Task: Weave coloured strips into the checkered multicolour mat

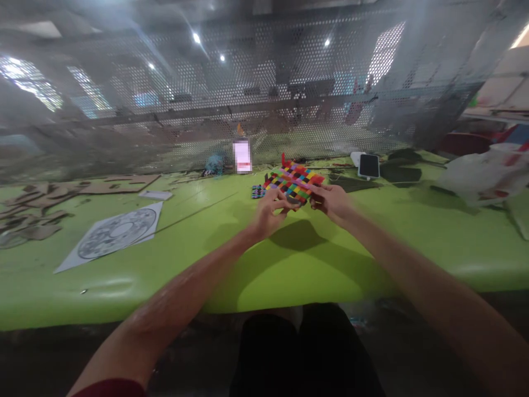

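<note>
Between my two hands a colourful woven mat of checkered strips (294, 177) is lifted above the green tabletop, tilted, with its shadow below. My left hand (270, 212) grips its near left edge, fingers curled with the thumb along the edge. On the right side, my right hand (333, 203) pinches the mat's corner between thumb and fingers. A red strip end sticks up at the mat's far left. Just left of the mat lies a small dark patterned piece (258, 191), flat on the table.
A printed sheet with a ring design (122, 230) and cardboard scraps (49, 198) lie left. A phone (368, 166) rests at the back right, near dark green leaf-like pieces (399, 172) and a white plastic bag (481, 175). A perforated metal screen (264, 88) stands behind the table (173, 281).
</note>
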### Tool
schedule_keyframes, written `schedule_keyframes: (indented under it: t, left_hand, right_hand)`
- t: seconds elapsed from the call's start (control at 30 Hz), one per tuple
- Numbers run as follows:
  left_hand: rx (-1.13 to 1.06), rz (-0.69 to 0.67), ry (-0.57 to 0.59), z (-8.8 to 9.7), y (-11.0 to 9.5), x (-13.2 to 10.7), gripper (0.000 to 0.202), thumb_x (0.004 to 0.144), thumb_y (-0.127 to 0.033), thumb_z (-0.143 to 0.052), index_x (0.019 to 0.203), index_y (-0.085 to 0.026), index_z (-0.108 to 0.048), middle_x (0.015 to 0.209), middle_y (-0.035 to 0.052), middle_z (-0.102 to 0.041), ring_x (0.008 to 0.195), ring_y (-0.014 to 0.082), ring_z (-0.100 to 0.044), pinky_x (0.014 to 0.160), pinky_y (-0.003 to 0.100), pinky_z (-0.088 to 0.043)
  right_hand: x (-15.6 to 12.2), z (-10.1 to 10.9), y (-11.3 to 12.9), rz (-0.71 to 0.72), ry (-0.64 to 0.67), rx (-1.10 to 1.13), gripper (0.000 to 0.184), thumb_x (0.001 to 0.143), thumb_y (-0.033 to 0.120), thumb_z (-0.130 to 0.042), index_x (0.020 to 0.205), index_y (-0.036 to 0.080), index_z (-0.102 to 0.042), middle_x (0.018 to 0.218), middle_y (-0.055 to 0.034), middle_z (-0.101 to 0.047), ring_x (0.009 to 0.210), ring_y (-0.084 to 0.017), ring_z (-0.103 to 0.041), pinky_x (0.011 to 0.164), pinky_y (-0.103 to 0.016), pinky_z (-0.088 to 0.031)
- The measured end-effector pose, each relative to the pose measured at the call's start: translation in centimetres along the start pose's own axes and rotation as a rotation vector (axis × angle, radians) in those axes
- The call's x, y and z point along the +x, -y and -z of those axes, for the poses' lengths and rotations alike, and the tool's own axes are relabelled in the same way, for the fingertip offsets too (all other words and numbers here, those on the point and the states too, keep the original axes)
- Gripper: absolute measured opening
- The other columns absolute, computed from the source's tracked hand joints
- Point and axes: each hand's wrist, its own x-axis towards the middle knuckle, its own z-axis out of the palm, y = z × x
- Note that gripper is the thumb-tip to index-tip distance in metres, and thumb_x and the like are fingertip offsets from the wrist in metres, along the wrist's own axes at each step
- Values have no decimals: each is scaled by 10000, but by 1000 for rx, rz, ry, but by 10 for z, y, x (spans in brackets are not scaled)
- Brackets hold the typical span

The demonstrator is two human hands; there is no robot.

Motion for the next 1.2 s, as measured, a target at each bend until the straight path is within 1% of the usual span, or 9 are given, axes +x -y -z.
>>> schedule_keyframes:
  t: [0.17, 0.4, 0.47, 0.53, 0.6, 0.73, 0.9, 1.03, 1.2]
  left_hand:
    - [1, -15, -7, 8, 0, 2, 157, 808, -128, -705, 821, -249, -804, 884, 69, -637, 857, 210, -602, 801, 361, -532]
    - [-91, 223, -540, 46, 19, 20, 145, 780, -107, -676, 855, -220, -726, 913, 31, -620, 822, 146, -585, 726, 250, -520]
    - [-229, 382, -588, 51, 30, 23, 124, 769, -128, -676, 855, -217, -683, 834, 13, -616, 771, 141, -585, 714, 250, -527]
    - [-463, 554, -382, 51, 37, 22, 60, 818, -247, -690, 860, -209, -669, 803, 29, -645, 749, 159, -621, 722, 291, -550]
    - [-637, 661, -91, 48, 39, 18, 255, 867, -462, -680, 880, -207, -687, 853, 78, -710, 811, 212, -682, 763, 359, -577]
    - [-746, 685, 246, 46, 30, 12, 601, 806, -797, -613, 941, -225, -739, 924, 126, -778, 974, 308, -739, 846, 445, -588]
    - [-839, 662, 270, 51, 15, 12, 730, 774, -846, -618, 1066, -193, -767, 947, 152, -798, 1019, 340, -758, 868, 471, -602]
    - [-823, 741, 204, 43, 11, 10, 496, 673, -515, -899, 1023, -181, -790, 1058, 158, -804, 982, 324, -774, 881, 450, -629]
    - [-822, 833, 67, 28, 14, 9, 312, 699, -250, -883, 986, -170, -793, 1046, 128, -810, 923, 275, -786, 903, 433, -648]
  right_hand:
    - [6, 6, 0, 116, -87, -146, 300, 842, 396, -833, 722, 165, -684, 568, 2, -589, 428, -80, -473, 413, -221, -413]
    - [2, 11, 9, 229, -47, -359, 343, 840, 459, -826, 739, 151, -713, 507, 20, -558, 418, -69, -440, 418, -215, -342]
    - [-1, 11, 12, 247, 5, -404, 362, 821, 487, -834, 752, 149, -725, 507, 21, -556, 425, -69, -432, 421, -219, -325]
    - [-5, 11, 14, 263, 57, -432, 378, 796, 505, -849, 761, 145, -737, 517, 17, -561, 434, -68, -419, 424, -226, -307]
    - [-8, 9, 16, 278, 99, -451, 404, 766, 528, -863, 744, 144, -738, 511, 16, -549, 442, -70, -401, 425, -235, -284]
    - [-13, 6, 18, 294, 172, -476, 451, 716, 579, -878, 677, 159, -718, 502, 25, -508, 463, -74, -373, 433, -249, -246]
    - [-14, 2, 18, 301, 166, -446, 437, 667, 553, -907, 653, 163, -711, 498, 41, -464, 468, -68, -324, 444, -261, -208]
    - [-13, 0, 12, 273, 140, -416, 384, 659, 487, -912, 671, 156, -718, 539, 30, -508, 485, -68, -347, 445, -252, -248]
    - [-8, -3, 5, 312, 113, -461, 366, 695, 482, -890, 766, 170, -712, 707, -23, -649, 581, -115, -527, 488, -252, -425]
